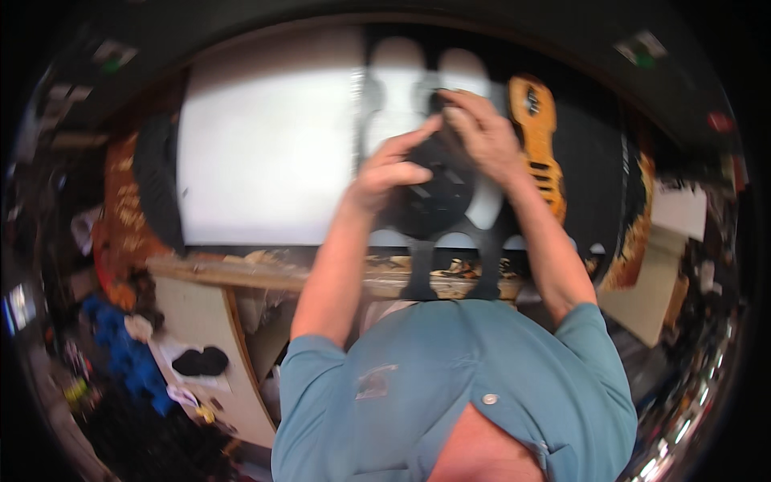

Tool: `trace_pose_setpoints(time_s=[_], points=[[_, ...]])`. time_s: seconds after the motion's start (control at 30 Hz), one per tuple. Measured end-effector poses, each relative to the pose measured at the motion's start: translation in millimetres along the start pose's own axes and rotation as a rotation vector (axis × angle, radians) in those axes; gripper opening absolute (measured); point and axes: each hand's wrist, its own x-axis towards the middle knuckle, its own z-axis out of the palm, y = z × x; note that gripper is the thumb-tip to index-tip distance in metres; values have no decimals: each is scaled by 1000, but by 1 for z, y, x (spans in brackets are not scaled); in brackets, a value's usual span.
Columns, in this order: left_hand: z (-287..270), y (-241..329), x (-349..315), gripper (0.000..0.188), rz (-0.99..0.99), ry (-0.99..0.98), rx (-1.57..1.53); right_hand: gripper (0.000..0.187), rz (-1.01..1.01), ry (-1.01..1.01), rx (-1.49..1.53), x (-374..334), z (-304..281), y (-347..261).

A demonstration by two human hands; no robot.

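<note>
Both my hands are over the worktable, on a dark, sole-shaped piece [438, 197] with small slots, partly blurred. My left hand [393, 169] grips its left side, with the thumb lying on top. My right hand [486, 132] has its fingers curled round the upper end of the piece; the fingertips are partly hidden. Beneath them spreads a black sheet [423, 265] with rounded cut-outs, whose strips hang over the near edge toward my shirt. Just right of my right hand lies an orange sole-shaped form [534, 112] with slots and an oval hole.
A white sheet [265, 145] covers the table's left half. Another black sheet [590, 161] lies at the right. A wooden rail [241, 271] runs along the near edge. At lower left, a pale panel [197, 313] carries a black sole-shaped piece [201, 361]; blue material [132, 353] lies beside it.
</note>
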Motion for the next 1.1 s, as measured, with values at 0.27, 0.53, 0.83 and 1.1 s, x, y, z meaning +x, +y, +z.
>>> trace_pose_setpoints(time_s=[0.27,0.53,0.83,1.1], points=[[8,36,-35,33,58,251,290,34,227,310,731,2,-36,16],[-151,180,-192,24,421,1175,842,33,202,463,318,-47,-137,77],[-238,216,-259,49,168,1826,1846,67,516,580,-674,-99,-220,82],[-59,61,-79,46,370,827,1506,107,75,110,-668,-144,-90,-4]])
